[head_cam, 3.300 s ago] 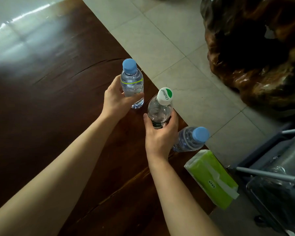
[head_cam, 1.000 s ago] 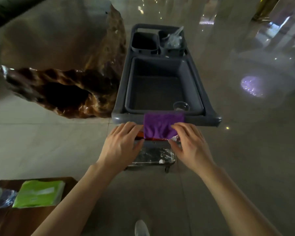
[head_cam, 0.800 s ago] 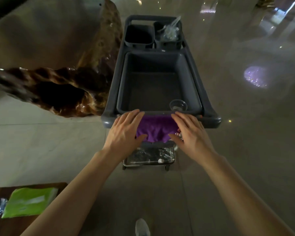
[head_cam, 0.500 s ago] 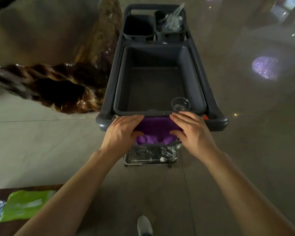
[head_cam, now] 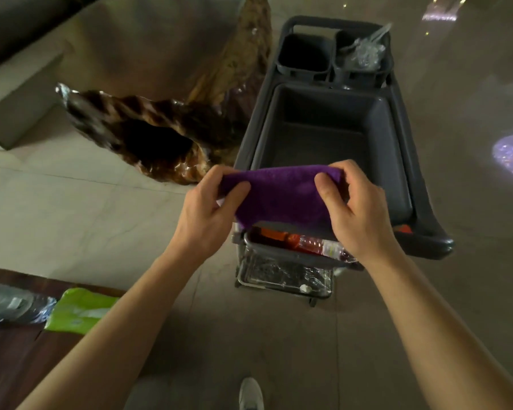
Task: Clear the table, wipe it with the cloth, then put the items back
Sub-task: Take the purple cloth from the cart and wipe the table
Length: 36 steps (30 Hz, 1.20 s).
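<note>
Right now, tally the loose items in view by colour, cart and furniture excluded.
Purple: 1, the cloth, held by the left hand and right hand.
Green: 1, the tissue pack on the table.
Clear: 1, the plastic bottle lying beside the tissue pack.
Red: 1, the drink bottle on the cart's lower shelf.
Total: 4.

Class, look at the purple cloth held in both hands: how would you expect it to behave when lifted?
The purple cloth probably flops: it sags between the left hand and right hand. It likely weighs little, since fingertip pinches hold it. Its fuzzy surface suggests it won't slip.
</note>
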{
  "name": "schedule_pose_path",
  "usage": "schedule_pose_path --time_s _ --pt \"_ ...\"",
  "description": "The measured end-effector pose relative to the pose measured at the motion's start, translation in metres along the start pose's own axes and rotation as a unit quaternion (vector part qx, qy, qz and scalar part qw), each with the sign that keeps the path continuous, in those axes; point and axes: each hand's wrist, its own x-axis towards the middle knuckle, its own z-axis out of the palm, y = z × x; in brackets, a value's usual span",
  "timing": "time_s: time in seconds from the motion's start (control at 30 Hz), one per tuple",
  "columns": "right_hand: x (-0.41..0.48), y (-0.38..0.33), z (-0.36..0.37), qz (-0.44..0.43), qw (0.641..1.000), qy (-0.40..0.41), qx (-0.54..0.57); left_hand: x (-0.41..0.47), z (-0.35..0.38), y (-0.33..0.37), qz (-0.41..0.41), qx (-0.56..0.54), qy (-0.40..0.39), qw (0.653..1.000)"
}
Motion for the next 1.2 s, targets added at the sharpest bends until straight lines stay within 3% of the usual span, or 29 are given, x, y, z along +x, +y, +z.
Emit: schedule_pose_path --time_s 0.2,0.37,0.5,0.73,0.93,1.2 --pt "0.022 -0.07 0.073 -0.066 0.99 -0.091 0.089 -0.039 -0.091 -0.012 -0.009 0.057 0.129 0.99" --pt "0.005 -0.128 0.161 -0.105 0.962 -0.199 0.152 -0.116 -0.165 -0.036 -0.101 0.079 0.227 0.965" --pt "-0.042 -0.169 0.234 -0.12 0.935 -0.285 0.174 -0.202 -0.203 -0.061 -0.2 0.071 0.328 0.92" --pt "-0.145 -0.206 0.32 -0.101 0.886 -0.421 0.168 -0.354 -0.204 -0.101 -0.332 -0.096 0.468 0.813" --pt "-0.221 -0.208 0.354 -0.089 0.831 -0.526 0.16 -0.445 -0.172 -0.121 -0.415 -0.154 0.497 0.746" --pt "-0.279 -0.187 0.378 -0.028 0.772 -0.625 0.108 -0.498 -0.138 -0.142 -0.489 -0.102 0.464 0.732"
